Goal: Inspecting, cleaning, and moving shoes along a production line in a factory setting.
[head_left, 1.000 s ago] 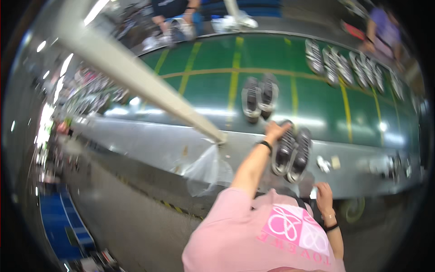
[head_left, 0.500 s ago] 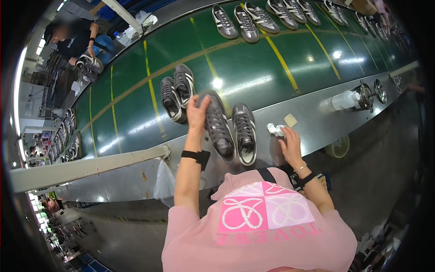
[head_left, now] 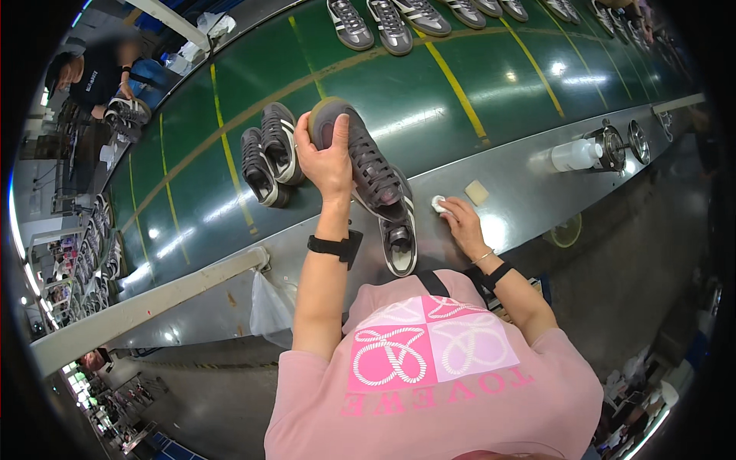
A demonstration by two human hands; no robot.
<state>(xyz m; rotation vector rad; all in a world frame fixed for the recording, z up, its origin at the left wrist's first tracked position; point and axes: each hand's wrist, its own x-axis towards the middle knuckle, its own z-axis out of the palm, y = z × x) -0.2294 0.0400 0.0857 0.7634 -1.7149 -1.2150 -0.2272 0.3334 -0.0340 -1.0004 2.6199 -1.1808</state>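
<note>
My left hand [head_left: 326, 157] grips a grey sneaker [head_left: 373, 172] with dark laces by its toe, thumb over the top, holding it raised above the metal ledge. Partly behind it, a matching sneaker [head_left: 399, 238] rests on the ledge, heel toward me. My right hand [head_left: 462, 222] pinches a crumpled white cloth or tissue [head_left: 438, 204] at the ledge. A small pale yellow block [head_left: 477, 192] lies just beyond those fingers. Left of my left hand, a pair of grey sneakers with white stripes [head_left: 280, 142] stands on the green belt.
The green conveyor belt [head_left: 253, 107] with yellow lines carries more sneakers [head_left: 391, 31] at its far side. A white bottle [head_left: 575, 155] and a metal pot-like container [head_left: 611, 146] stand on the ledge at right. A beige rail [head_left: 153, 299] crosses at left. Across the belt, another person holds shoes [head_left: 126, 115].
My left hand has lifted the sneaker, tilting it in front of its mate. My right hand has closed on the white cloth or tissue. The view has shifted slightly.
</note>
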